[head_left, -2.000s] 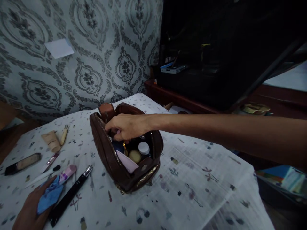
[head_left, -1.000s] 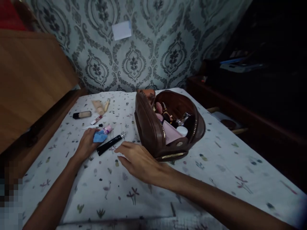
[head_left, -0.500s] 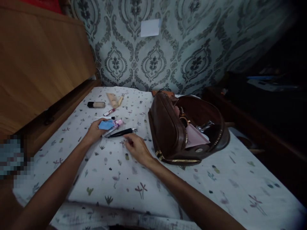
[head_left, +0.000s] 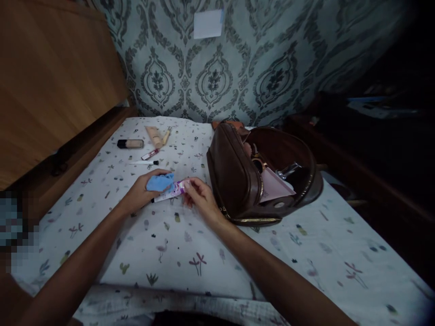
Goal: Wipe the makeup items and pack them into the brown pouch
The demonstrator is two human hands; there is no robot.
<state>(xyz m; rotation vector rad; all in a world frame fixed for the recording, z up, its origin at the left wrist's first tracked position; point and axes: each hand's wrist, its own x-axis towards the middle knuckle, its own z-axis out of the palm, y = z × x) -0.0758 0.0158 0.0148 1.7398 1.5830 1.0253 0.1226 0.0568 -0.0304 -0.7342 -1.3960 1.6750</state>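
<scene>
My left hand (head_left: 141, 192) is closed on a crumpled blue cloth (head_left: 159, 182), which lies against a white and purple tube (head_left: 174, 191). My right hand (head_left: 201, 197) pinches the tube's capped end with thumb and fingers. The tube slants up to the right between both hands, low over the printed sheet. Past its lower end pokes a small black tip (head_left: 153, 199); the rest of that thing is hidden. Just beyond my left hand lies a thin white stick with a black end (head_left: 146, 162).
A foundation bottle (head_left: 130, 144), a beige tube (head_left: 154, 136), a slim yellowish tube (head_left: 166, 135) and a lip gloss (head_left: 150, 154) lie farther back on the sheet (head_left: 176, 271). On the right an open brown leather bag (head_left: 234, 181) holds a pink pouch (head_left: 275, 184) and other items. Wood panel at left.
My right hand has moved up to the tube's capped end and grips it. My left hand with the cloth has shifted right. The black pen is mostly out of sight now.
</scene>
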